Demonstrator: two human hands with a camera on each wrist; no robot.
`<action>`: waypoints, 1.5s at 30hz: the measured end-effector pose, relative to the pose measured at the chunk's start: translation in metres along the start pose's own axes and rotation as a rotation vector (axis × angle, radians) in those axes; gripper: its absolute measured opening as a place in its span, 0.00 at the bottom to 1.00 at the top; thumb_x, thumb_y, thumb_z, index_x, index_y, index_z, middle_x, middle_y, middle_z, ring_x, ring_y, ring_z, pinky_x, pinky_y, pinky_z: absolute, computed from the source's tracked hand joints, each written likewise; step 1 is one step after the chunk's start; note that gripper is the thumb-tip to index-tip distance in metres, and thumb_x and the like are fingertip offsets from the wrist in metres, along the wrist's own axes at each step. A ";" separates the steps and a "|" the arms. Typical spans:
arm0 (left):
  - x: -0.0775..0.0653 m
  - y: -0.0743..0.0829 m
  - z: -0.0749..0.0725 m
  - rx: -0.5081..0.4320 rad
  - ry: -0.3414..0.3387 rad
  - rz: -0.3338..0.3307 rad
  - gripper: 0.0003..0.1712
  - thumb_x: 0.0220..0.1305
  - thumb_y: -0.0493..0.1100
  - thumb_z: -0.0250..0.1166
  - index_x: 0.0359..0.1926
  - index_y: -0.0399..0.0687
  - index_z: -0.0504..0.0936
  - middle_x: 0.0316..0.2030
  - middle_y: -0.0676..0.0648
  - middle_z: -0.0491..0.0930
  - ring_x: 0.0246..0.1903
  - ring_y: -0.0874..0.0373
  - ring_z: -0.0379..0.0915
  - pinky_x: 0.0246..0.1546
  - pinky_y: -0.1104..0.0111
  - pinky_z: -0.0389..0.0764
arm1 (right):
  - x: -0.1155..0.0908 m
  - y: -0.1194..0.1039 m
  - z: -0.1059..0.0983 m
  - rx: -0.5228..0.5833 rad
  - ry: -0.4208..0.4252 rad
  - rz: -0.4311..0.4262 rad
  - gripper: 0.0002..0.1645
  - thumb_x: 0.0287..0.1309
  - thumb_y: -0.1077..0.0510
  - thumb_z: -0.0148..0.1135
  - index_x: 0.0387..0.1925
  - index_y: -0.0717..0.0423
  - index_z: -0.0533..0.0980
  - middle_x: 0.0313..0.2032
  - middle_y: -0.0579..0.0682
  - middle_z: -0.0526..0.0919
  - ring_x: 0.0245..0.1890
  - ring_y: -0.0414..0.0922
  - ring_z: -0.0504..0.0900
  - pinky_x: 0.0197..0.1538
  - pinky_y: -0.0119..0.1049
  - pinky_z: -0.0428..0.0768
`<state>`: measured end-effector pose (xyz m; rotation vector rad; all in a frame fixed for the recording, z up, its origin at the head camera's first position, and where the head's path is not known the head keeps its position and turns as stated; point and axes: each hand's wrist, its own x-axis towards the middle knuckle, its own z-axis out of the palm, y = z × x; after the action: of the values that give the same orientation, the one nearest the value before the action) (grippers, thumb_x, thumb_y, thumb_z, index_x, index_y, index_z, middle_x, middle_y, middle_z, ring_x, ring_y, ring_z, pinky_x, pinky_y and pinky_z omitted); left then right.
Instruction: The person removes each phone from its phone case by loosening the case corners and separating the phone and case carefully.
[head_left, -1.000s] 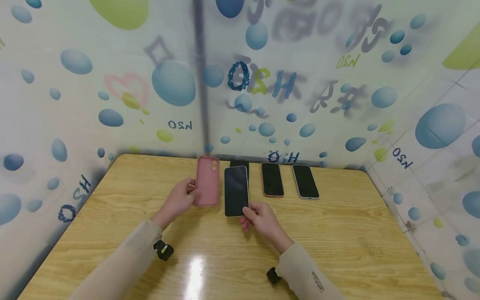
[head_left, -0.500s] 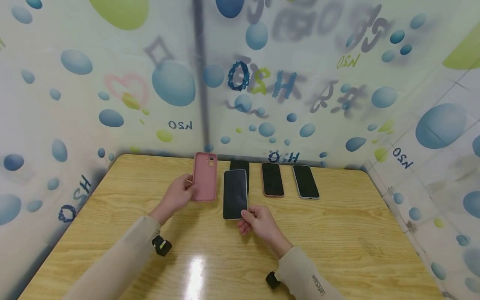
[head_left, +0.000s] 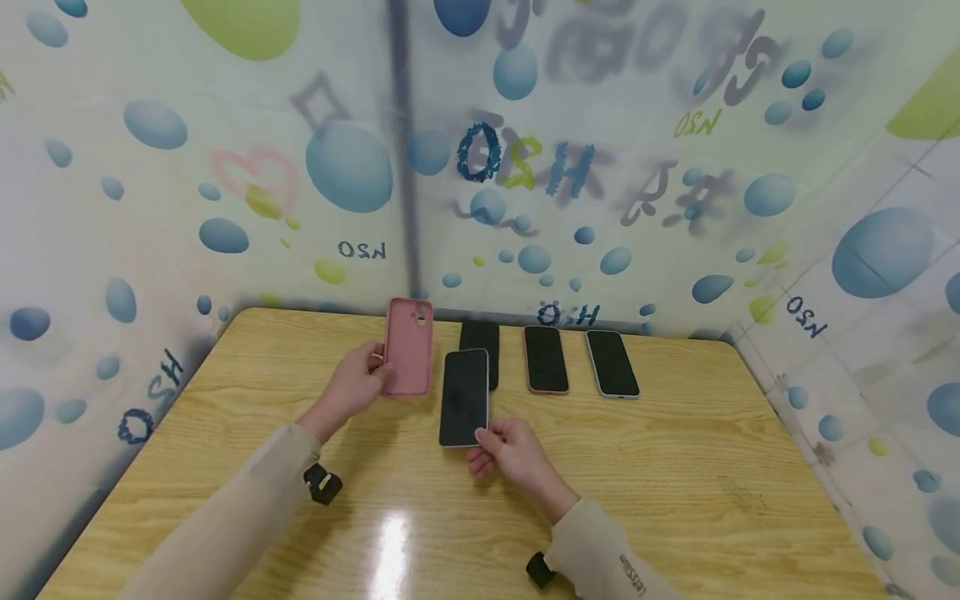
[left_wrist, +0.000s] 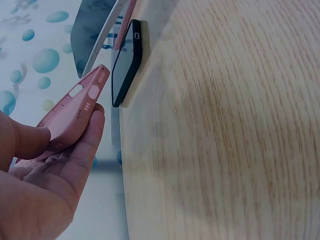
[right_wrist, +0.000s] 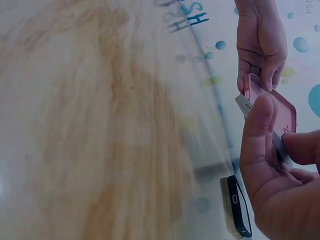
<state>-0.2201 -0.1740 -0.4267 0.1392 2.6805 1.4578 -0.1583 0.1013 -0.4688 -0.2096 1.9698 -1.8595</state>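
Note:
My left hand [head_left: 358, 379] pinches a pink phone case [head_left: 408, 350] by its left edge, thumb on the inner side and fingers behind. The case's hollow inside and camera cutout face me. With thumb and fingers my right hand [head_left: 513, 454] grips the lower right corner of a phone [head_left: 464, 400] with a dark screen and pale frame. Both are raised above the table, as the left wrist view shows for the case [left_wrist: 75, 110]. Behind the held phone lies a black phone [head_left: 480, 333], partly covered by it in the head view.
To the right lie a phone with a pink edge [head_left: 546, 360] and a phone with a pale edge [head_left: 612, 364], both screen up. They rest near the back edge of the wooden table [head_left: 675, 483], against a patterned wall [head_left: 600, 167].
The pink case has risen slightly, moved away from me and turned so its inside shows. The held phone has come closer to me and a little left, uncovering more of the black phone.

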 end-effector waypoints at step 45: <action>0.003 0.000 -0.003 -0.029 -0.013 -0.044 0.19 0.79 0.36 0.51 0.64 0.27 0.69 0.53 0.27 0.80 0.49 0.39 0.82 0.41 0.59 0.83 | -0.012 0.011 0.029 0.058 -0.142 0.182 0.14 0.77 0.67 0.48 0.34 0.71 0.75 0.30 0.60 0.87 0.25 0.44 0.86 0.36 0.43 0.89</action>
<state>-0.2233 -0.1762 -0.4255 0.0874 2.6339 1.4771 -0.1338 0.0805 -0.4778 -0.1358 1.7755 -1.7332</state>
